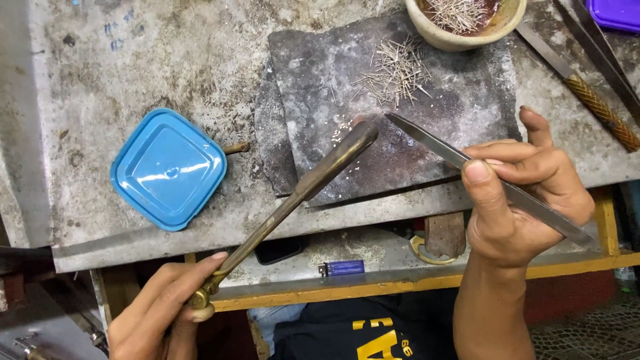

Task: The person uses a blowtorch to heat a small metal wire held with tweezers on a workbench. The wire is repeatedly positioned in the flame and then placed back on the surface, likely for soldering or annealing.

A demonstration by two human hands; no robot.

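A blue square lid (168, 169) lies flat on the grey bench (100, 80) at the left, nothing in it. Below it the left hand (163, 313) is curled around the base of a brass torch (293, 200), forefinger laid along the tube; its tip reaches up onto the dark slab (400, 140), just beside tiny white bits scattered there. A loose heap of thin metal pins (397, 72) sits further up the slab. Behind that, a cream bowl (460, 37) holds more of the same pins over a reddish-brown bottom. A blue lighter (341, 268) lies on the lower shelf. The right hand (527, 200) pinches long steel tweezers (480, 175), points close to the torch tip.
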